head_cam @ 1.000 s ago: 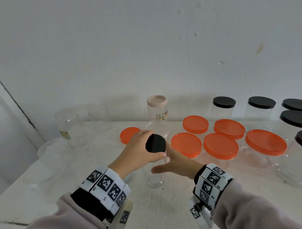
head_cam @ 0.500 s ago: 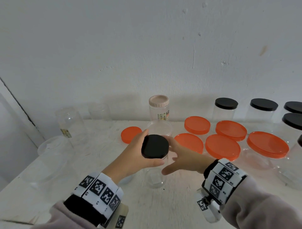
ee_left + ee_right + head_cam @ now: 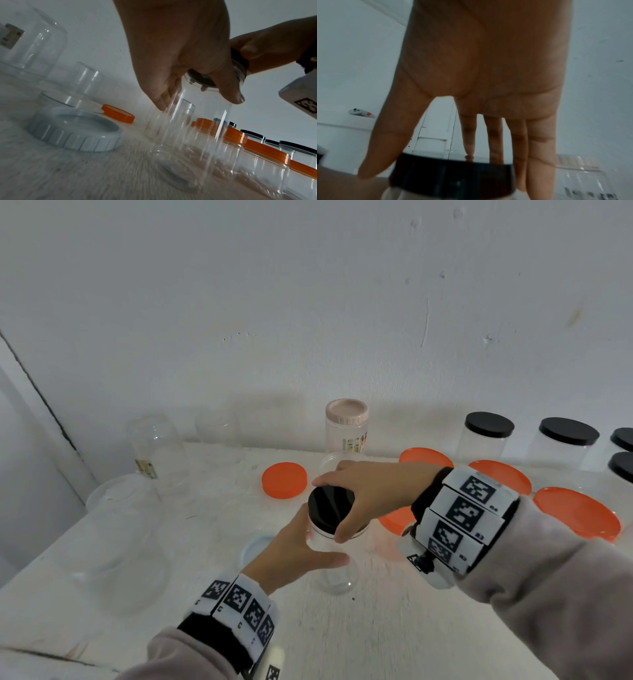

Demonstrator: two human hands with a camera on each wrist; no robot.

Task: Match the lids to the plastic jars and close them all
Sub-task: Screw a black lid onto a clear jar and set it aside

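the clear jar (image 3: 334,570) stands upright on the white bench (image 3: 376,638), near its middle, in front of the jar with the beige lid (image 3: 346,412). the black lid (image 3: 330,508) sits on the mouth of the clear jar; whether it is fully seated cannot be told.

left hand (image 3: 294,553): fingers and thumb curl round the upper wall of the clear jar, just below the black lid. in the left wrist view the left hand (image 3: 175,47) grasps the clear jar (image 3: 188,135) with the thumb on the near side and the fingers (image 3: 161,100) on the far side.

right hand (image 3: 373,494): reaches in from the right, above the left hand. thumb on the near edge of the black lid, fingers over the far edge, grasping the lid at its rim. in the right wrist view the right hand (image 3: 481,67) spans the black lid (image 3: 453,177) with the thumb at left and the fingers (image 3: 539,155) at right.

surroundings: a loose orange lid (image 3: 284,479) lies flat on the bench, left of the clear jar and behind it. a pale blue lid (image 3: 77,129) lies open side up just left of the clear jar. jars closed with orange lids (image 3: 575,511) stand to the right; jars closed with black lids (image 3: 489,424) stand at the rear right against the wall. open clear jars (image 3: 157,453) stand at the left.
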